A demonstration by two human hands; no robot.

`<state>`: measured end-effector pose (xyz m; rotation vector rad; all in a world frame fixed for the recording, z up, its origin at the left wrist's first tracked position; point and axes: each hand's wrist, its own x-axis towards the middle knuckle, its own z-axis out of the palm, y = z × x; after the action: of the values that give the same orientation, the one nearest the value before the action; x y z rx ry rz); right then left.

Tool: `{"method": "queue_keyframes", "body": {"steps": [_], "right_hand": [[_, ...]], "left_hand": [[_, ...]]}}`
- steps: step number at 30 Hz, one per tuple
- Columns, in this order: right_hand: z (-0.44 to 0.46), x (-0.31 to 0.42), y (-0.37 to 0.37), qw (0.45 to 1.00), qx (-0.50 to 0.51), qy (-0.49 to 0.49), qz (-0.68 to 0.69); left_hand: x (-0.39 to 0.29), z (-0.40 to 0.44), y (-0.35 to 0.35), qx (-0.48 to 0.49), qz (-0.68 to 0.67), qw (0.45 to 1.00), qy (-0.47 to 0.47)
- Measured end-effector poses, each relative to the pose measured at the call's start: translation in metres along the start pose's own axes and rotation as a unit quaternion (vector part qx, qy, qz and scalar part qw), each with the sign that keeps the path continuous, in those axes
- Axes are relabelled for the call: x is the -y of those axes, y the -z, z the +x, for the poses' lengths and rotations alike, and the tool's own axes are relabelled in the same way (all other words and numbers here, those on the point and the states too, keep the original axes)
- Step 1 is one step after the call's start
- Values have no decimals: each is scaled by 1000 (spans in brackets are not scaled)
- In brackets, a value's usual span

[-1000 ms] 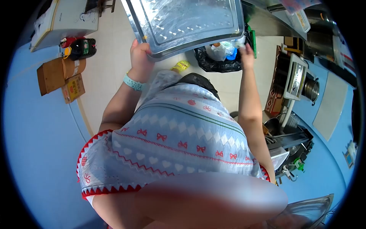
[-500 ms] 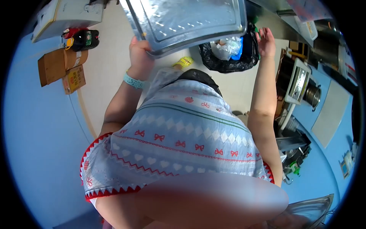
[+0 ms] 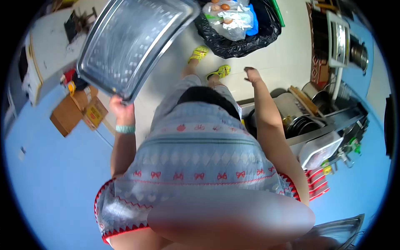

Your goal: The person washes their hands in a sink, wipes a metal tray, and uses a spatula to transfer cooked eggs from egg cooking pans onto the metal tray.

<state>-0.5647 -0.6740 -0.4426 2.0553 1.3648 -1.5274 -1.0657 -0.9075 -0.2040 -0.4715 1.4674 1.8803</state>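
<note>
My left hand (image 3: 121, 109), below a teal wristband, grips the near corner of a shiny rectangular metal tray (image 3: 125, 46). The tray is tilted and held up at the upper left, its surface streaked with bright reflections. Nothing is in my right hand (image 3: 252, 75), which hangs in the air with its fingers apart. Closest to it are the black-bagged trash bin (image 3: 239, 51) and the yellow clog (image 3: 219, 72) on my foot. Plastic wrappers (image 3: 237, 21) and eggshell-like brown pieces (image 3: 225, 7) lie in the bin.
Cardboard boxes (image 3: 66, 114) stand by the blue wall at left, near a white appliance (image 3: 52, 50). On the right, a sink counter holds dark pans or bowls (image 3: 306, 126), a white plastic container (image 3: 321, 151) and a striped red cloth (image 3: 317, 183). Farther up is a scale-like device (image 3: 338, 39).
The tray has moved left in my left hand. My right hand has come down and inward, away from the bin's side. My body has turned, bringing the sink counter into fuller view.
</note>
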Motion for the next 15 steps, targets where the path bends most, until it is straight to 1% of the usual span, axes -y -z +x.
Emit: {"method": "queue_keyframes", "body": {"steps": [1,2,3,4,5,6,7,8,9,10,12,13,14,15], "right_hand": [[-3,-7,-14,981,9,-157,111],[3,-20,-21,976,5,-175,133],[18,-37,-27,992,36,-90,-82],[29,-57,-37,954,70,1,-291],[43,-77,-52,965,49,-7,-258],[56,-92,-71,974,25,-16,-224],[64,-97,-86,982,-3,-29,-186],[73,-93,-97,981,21,-35,-190],[92,-108,-122,989,3,-20,-145],[135,-126,-157,968,54,14,-243],[187,-141,-206,989,2,32,-145],[212,-140,-225,991,-26,49,-123],[235,-135,-245,991,-50,69,-104],[259,-134,-262,986,-73,96,-113]], "left_hand": [[4,11,19,5,3,1000,12],[3,16,29,-33,46,998,40],[3,22,44,-22,59,997,35],[-3,13,30,-109,143,983,32],[-5,25,52,-71,214,974,7],[-9,24,56,-20,213,977,11],[0,26,80,35,560,800,-214],[-14,18,83,92,671,700,-227],[-26,25,94,64,604,778,-159],[-49,42,118,73,596,786,-151],[-86,74,160,90,578,800,-134],[-88,74,145,127,458,872,-120],[-96,79,128,-180,168,968,-53],[-79,70,112,-183,187,963,-64]]}}
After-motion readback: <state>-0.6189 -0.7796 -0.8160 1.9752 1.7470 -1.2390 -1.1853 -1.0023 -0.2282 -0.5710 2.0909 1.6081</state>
